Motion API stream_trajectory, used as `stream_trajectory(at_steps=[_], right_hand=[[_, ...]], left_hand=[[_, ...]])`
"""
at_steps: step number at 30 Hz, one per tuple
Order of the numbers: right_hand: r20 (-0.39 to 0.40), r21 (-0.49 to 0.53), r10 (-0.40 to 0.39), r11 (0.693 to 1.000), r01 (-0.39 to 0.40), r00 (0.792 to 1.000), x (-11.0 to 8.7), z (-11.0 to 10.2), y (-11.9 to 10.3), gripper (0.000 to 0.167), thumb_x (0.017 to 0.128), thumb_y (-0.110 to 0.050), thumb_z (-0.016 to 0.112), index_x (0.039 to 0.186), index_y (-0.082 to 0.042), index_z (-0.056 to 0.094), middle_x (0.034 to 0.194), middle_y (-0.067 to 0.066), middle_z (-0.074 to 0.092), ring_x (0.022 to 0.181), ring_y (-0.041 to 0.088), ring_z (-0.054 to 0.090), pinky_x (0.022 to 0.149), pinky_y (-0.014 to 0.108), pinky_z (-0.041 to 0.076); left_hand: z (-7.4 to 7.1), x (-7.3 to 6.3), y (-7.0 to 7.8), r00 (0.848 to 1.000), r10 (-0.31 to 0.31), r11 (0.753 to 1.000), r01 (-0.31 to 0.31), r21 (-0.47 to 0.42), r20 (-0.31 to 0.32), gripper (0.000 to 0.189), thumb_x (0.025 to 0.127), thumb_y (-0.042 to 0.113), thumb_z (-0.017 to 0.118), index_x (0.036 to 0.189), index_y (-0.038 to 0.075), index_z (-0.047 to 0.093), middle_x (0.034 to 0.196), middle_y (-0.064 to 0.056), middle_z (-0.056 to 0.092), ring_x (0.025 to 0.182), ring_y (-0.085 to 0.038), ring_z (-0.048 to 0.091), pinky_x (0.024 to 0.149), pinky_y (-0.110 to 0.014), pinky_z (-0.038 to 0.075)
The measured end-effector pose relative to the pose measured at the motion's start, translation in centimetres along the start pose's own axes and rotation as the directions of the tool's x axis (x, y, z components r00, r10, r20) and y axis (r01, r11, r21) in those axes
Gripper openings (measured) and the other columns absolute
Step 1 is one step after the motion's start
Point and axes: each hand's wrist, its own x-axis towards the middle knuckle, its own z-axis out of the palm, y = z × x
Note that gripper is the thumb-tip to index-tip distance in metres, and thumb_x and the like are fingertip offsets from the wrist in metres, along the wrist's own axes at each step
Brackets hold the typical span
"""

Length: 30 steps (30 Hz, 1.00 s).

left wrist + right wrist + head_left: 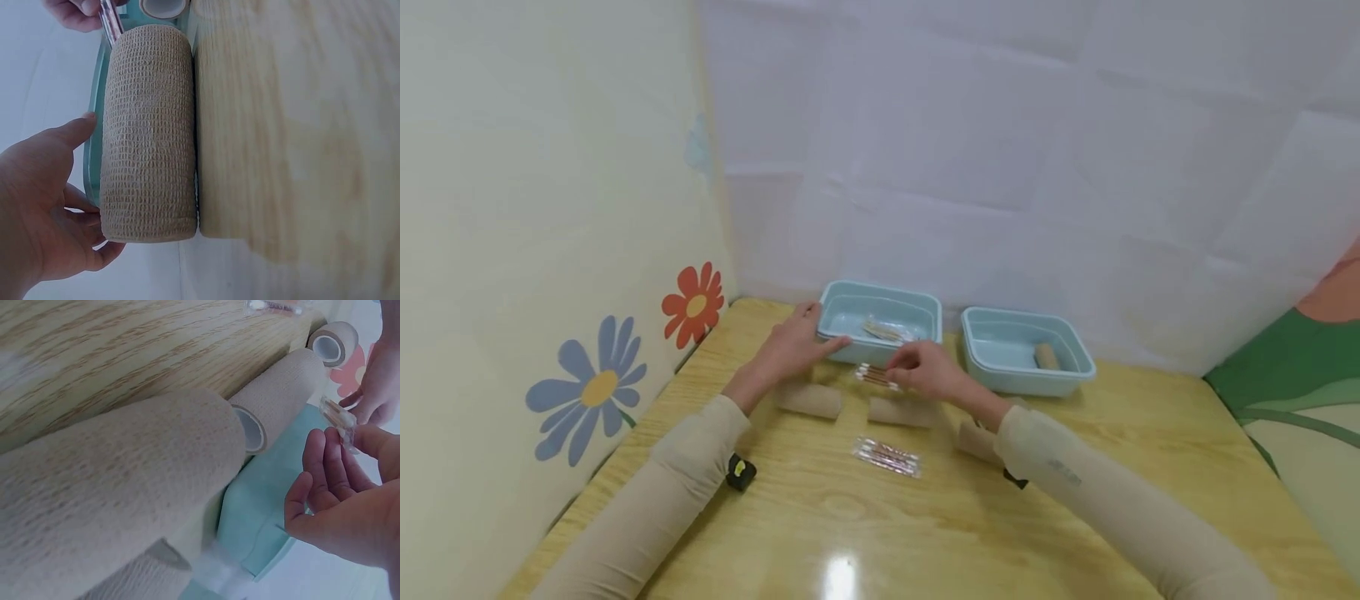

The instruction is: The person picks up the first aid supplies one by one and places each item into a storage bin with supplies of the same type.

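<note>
My left hand [793, 342] grips the left corner of the left light-blue plastic bin [880, 290], its thumb along the front rim and its fingers bent at the end wall. My right hand [928, 371] pinches a clear packet of cotton swabs [872, 375] just before that bin's front wall. The swabs have brown sticks and white tips. Inside the left bin lies another clear packet [887, 332]. A beige bandage roll [150, 137] lies close to my left hand, and a second bandage roll [901, 412] is below my right hand.
One more swab packet [886, 457] lies flat on the wooden table [850, 533]. Beside my right forearm is a third bandage roll [977, 442], partly hidden. The right light-blue bin [1030, 379] contains a beige roll [1046, 357]. White sheeting [962, 150] hangs behind the bins.
</note>
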Motion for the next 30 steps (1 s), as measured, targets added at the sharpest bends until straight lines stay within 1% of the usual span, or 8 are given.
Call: stream_trajectory(at_steps=[4, 8, 12, 14, 19, 25, 30], right_hand=[[0.024, 0.019, 0.000, 1.000, -0.001, 1.000, -0.4, -0.5, -0.4, 0.011, 0.097, -0.012, 0.070, 0.103, -0.005, 0.075, 0.087, 0.000, 0.072, 0.079, 0.013, 0.066, 0.069, 0.030, 0.054], [0.035, 0.024, -0.022, 0.999, 0.021, 0.999, -0.8, -1.0, -0.7, 0.011, 0.098, -0.012, 0.070, 0.105, -0.004, 0.074, 0.089, 0.000, 0.072, 0.079, 0.014, 0.067, 0.070, 0.031, 0.055], [0.021, 0.009, -0.056, 0.998, 0.056, 0.998, -1.2, -1.4, -0.6, 0.010, 0.097, -0.008, 0.069, 0.103, -0.001, 0.074, 0.086, 0.002, 0.072, 0.076, 0.013, 0.067, 0.068, 0.030, 0.054], [0.018, 0.000, -0.058, 0.998, 0.058, 0.998, -1.3, -1.6, -0.4, 0.009, 0.096, -0.006, 0.070, 0.102, 0.000, 0.074, 0.083, 0.001, 0.071, 0.074, 0.012, 0.066, 0.067, 0.029, 0.053], [0.022, -0.031, -0.025, 0.999, 0.025, 0.999, -1.7, -2.3, 0.0, 0.010, 0.098, -0.009, 0.070, 0.105, -0.003, 0.074, 0.085, -0.001, 0.071, 0.076, 0.012, 0.066, 0.069, 0.031, 0.053], [-0.024, -0.075, -0.010, 0.997, 0.008, 1.000, -1.9, -3.1, 0.7, 0.012, 0.099, -0.015, 0.069, 0.107, -0.007, 0.074, 0.091, -0.001, 0.070, 0.082, 0.014, 0.065, 0.075, 0.034, 0.053], [-0.045, -0.038, 0.031, 0.999, -0.033, 0.998, -2.1, -3.6, 1.5, 0.013, 0.101, -0.014, 0.067, 0.110, -0.007, 0.074, 0.096, 0.000, 0.070, 0.086, 0.018, 0.065, 0.076, 0.036, 0.053]], left_hand=[[-0.4, -0.2, -0.2, 1.000, -0.001, 1.000, 0.001, 0.006, -0.007, 0.098, 0.095, 0.060, 0.063, 0.156, -0.008, 0.026, 0.153, -0.030, 0.032, 0.130, -0.048, 0.045, 0.104, -0.061, 0.039], [-0.5, -0.4, -0.4, 1.000, -0.001, 1.000, 0.001, -0.002, -0.008, 0.098, 0.095, 0.059, 0.064, 0.156, -0.008, 0.027, 0.153, -0.029, 0.032, 0.130, -0.048, 0.045, 0.104, -0.061, 0.039], [-0.4, -0.6, -0.6, 1.000, 0.009, 1.000, -0.009, -0.009, -0.008, 0.097, 0.095, 0.059, 0.064, 0.155, -0.009, 0.027, 0.153, -0.030, 0.033, 0.130, -0.047, 0.045, 0.104, -0.061, 0.039], [-0.4, -0.7, -0.7, 1.000, 0.015, 1.000, -0.015, -0.014, -0.007, 0.097, 0.095, 0.059, 0.064, 0.155, -0.009, 0.028, 0.152, -0.030, 0.033, 0.129, -0.047, 0.046, 0.104, -0.061, 0.040], [-0.6, -0.7, -0.8, 1.000, 0.016, 1.000, -0.016, -0.013, -0.010, 0.097, 0.095, 0.059, 0.063, 0.155, -0.009, 0.027, 0.152, -0.030, 0.033, 0.129, -0.047, 0.046, 0.104, -0.061, 0.040], [-0.6, -0.6, -1.0, 1.000, 0.014, 1.000, -0.014, -0.019, -0.010, 0.096, 0.096, 0.057, 0.064, 0.154, -0.010, 0.028, 0.150, -0.031, 0.034, 0.128, -0.048, 0.047, 0.103, -0.061, 0.040], [-0.3, -0.6, -1.0, 1.000, 0.010, 0.999, -0.010, -0.031, -0.005, 0.096, 0.095, 0.056, 0.065, 0.154, -0.011, 0.028, 0.151, -0.032, 0.033, 0.128, -0.048, 0.046, 0.104, -0.061, 0.039]])
